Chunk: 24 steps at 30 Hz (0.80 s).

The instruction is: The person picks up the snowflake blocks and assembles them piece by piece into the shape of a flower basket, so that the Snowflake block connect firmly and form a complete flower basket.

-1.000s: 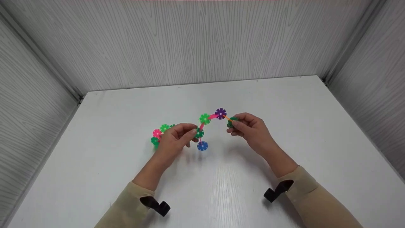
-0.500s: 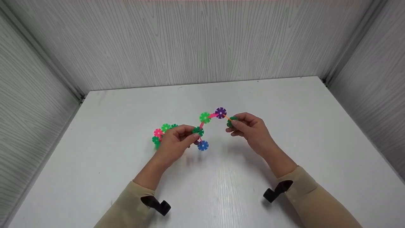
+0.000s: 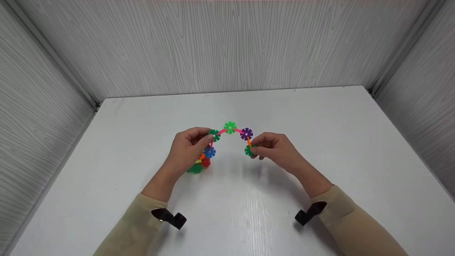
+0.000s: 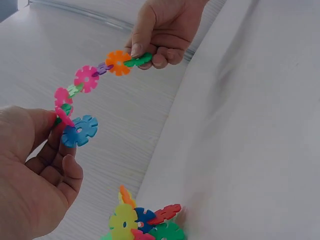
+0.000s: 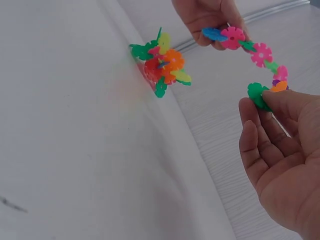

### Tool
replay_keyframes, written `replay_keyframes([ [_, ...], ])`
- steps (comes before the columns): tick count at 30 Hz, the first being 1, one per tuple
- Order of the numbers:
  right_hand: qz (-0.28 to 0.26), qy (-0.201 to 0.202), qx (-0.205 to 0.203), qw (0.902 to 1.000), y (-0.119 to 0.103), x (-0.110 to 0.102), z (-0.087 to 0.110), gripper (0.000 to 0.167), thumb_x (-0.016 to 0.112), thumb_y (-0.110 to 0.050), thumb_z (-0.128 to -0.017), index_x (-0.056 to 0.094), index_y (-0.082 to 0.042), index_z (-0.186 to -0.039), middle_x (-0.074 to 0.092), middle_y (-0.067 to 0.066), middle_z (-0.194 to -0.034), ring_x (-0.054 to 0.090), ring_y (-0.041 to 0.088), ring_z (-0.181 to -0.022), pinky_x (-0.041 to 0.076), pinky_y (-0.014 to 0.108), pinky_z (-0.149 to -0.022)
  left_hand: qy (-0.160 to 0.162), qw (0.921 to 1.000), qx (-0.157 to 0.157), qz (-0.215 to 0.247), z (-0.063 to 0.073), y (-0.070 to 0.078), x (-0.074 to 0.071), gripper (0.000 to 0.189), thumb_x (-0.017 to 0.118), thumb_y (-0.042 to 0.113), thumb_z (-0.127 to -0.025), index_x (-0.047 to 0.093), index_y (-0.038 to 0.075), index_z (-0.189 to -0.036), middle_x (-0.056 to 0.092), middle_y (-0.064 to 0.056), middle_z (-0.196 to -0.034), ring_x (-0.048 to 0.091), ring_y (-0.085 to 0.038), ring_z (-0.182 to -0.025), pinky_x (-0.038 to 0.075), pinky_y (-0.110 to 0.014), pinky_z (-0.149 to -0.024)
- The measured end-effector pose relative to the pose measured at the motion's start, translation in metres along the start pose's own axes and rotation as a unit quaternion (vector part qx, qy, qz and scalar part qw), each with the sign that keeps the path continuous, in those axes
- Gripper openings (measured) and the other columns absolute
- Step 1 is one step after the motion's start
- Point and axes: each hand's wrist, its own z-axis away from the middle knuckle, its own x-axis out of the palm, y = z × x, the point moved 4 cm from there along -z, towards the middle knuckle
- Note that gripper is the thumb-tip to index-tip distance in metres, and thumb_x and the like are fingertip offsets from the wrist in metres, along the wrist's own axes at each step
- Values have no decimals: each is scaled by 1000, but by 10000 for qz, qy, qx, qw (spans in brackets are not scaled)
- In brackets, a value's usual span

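A curved chain of interlocking plastic snowflake discs (image 3: 230,127) is held up between both hands, arching over the table. My left hand (image 3: 185,151) pinches its dark green disc (image 3: 214,135) between thumb and finger. Below that, a blue disc (image 4: 80,131) hangs at the chain's left end. My right hand (image 3: 279,151) pinches the dark green end disc (image 5: 258,95), which joins an orange disc (image 4: 118,63). A purple disc (image 3: 246,134) follows toward the left, then pink and light green ones. Partly hidden by the left hand in the head view is a multicoloured disc cluster (image 5: 162,62).
The white table (image 3: 312,117) lies beneath both hands, with the cluster resting on it near the left hand. Wood-grain panels (image 3: 227,46) stand along the back and sides. Each sleeve cuff carries a black wrist camera (image 3: 174,218).
My left hand has moved up and left, so the cluster now shows below it. My right hand has shifted slightly left and down. The chain has bent into a tighter arch.
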Motion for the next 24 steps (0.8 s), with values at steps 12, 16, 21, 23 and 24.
replay_keyframes([
  [12,-390,595,-383,9967,2,14,-21,15,78,-17,-99,78,-5,-109,77,16,-105,68,45,-100,62,33,-86,962,9951,105,-188,-1,-11,-23,31,67,29,-107,72,13,-132,72,-1,-124,66,-18,-113,56,-22,-93],
  [16,-559,911,-449,9933,4,14,-25,15,77,-15,-99,77,-4,-110,76,17,-107,69,40,-99,62,34,-89,1217,9913,26,-507,7,-17,-21,23,69,23,-106,73,10,-124,72,-2,-116,65,-19,-106,57,-23,-87],
  [21,-698,1133,-452,9901,4,16,-30,13,77,-10,-99,76,-3,-110,76,17,-107,71,38,-98,62,34,-88,649,9877,-4,-1424,9,-26,-3,23,77,23,-100,75,9,-118,72,-2,-111,64,-19,-105,59,-30,-87],
  [23,-724,1133,-440,9899,5,19,-32,13,77,-9,-99,76,-3,-110,76,16,-106,72,34,-97,62,34,-88,512,9818,2,-1830,8,-29,4,27,81,25,-96,74,10,-118,71,-3,-113,64,-20,-107,59,-33,-92],
  [24,-726,1114,-444,9901,5,20,-34,13,76,-9,-99,75,-2,-110,75,17,-107,73,31,-96,62,34,-88,488,9779,5,-2035,7,-30,7,29,83,25,-95,74,10,-118,70,-3,-114,64,-20,-109,59,-34,-94],
])
